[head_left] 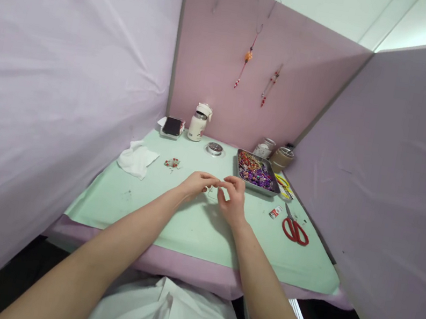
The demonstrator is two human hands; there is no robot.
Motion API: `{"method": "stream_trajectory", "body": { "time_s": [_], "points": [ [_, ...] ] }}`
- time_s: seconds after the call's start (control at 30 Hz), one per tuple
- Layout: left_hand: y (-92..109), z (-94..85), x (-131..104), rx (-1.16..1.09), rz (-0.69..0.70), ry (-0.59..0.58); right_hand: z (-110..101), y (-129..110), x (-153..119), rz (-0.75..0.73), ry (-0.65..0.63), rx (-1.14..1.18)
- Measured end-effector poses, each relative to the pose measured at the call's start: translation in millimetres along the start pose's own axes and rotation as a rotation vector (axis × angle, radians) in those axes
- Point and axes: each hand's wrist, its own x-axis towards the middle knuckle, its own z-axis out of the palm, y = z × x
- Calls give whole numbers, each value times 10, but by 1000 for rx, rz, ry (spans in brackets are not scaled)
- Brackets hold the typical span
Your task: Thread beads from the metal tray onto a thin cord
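Note:
Over the middle of the green-covered table, my two hands meet at the fingertips. My left hand is closed in a pinch on a thin pale thread. A small loop of this thread hangs between the hands. My right hand has curved fingers, with the index fingertip against the left fingertips and the thumb beside the thread. It also seems to pinch the thread, though its grip is partly hidden. Behind my left hand lies a small cluster of red and clear beads.
Behind my right hand stands a metal tray of colourful beaded strings. Red-handled scissors, a small red-and-white packet and yellow-handled tool lie right. A wire spool, bottle, phone and white cloth are farther left.

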Motion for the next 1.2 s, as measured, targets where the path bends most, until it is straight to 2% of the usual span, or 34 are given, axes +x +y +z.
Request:
{"method": "stream_trajectory", "body": {
  "time_s": [0.13,0.27,0.43,0.87,1.0,1.1,1.2],
  "points": [
    [-23,-3,2,-97,-78,4,74,-31,-29,-110,-117,-104],
    [-45,-13,22,-160,-107,11,117,-33,-26,-115,-104,-223],
    [-78,-21,57,-224,-117,-13,121,-45,-11,-123,-103,-236],
    [-117,5,50,-230,-110,-7,92,-159,-9,-131,-148,149],
    [-122,-10,64,-236,-97,-1,104,-222,-51,-7,-149,203],
    [-126,-34,80,-227,-80,59,98,-289,-73,92,-176,261],
    [-125,-62,94,-212,-48,168,79,-364,-78,88,-197,346]
  ]
}}
